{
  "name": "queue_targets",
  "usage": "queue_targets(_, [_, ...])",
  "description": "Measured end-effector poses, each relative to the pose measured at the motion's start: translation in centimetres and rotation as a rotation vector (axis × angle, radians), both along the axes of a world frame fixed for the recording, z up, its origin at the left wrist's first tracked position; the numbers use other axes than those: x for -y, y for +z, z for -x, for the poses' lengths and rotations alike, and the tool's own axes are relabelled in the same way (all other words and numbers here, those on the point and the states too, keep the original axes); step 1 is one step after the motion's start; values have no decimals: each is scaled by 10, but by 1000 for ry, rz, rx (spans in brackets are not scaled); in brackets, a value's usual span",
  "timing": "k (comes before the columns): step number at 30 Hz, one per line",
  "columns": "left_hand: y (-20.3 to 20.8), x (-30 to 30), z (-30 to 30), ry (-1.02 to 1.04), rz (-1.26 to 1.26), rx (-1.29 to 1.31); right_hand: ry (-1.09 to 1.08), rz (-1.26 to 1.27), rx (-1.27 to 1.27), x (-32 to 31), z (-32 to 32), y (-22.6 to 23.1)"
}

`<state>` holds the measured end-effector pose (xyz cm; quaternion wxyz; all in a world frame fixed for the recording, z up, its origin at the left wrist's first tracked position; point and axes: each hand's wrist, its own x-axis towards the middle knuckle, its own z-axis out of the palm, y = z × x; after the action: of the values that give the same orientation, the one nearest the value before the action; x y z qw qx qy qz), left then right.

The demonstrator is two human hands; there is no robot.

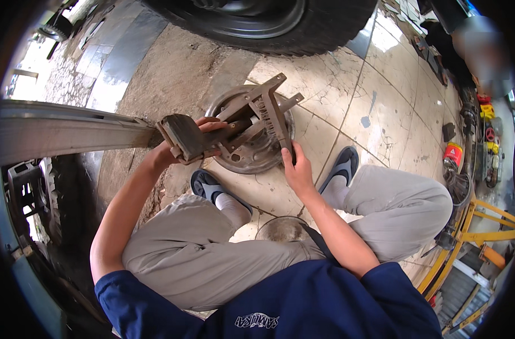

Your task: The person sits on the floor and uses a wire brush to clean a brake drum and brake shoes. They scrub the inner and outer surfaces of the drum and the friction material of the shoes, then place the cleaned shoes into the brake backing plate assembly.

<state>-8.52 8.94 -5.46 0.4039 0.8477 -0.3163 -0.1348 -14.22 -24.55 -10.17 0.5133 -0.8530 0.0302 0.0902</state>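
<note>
A rusty metal pedal bracket (273, 120), with a forked end and a broad, worn pedal pad (181, 137), is held over a round metal disc (240, 165) on the floor. My left hand (212, 125) wraps round the pedal arm beside the pad, which hides part of the palm. On the bracket's near right edge, my right hand (297, 168) grips with the thumb on top; its other fingers are partly hidden underneath. Much of the disc lies out of sight beneath the bracket.
A large black tire (325, 28) stands just ahead. From the left, a metal beam (71, 129) reaches close to my left hand. Between my knees is a round stool (280, 230). At right are a red can (452, 153), a yellow metal frame (458, 248) and another person (483, 56).
</note>
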Motion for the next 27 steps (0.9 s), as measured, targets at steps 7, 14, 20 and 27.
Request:
queue_targets(7, [10,5,-1,26,-99,-184,266,48,-91,-41,-10,46])
queue_targets(14, [-3,-1,3,134,144,-719,288,170,30,-40,-2,40])
queue_targets(20, [-18,-10,2,65,165,-485,310,194,45,-48,-17,41])
queue_targets(27, [-17,-9,3,30,70,-288,303,175,41,-42,-13,38])
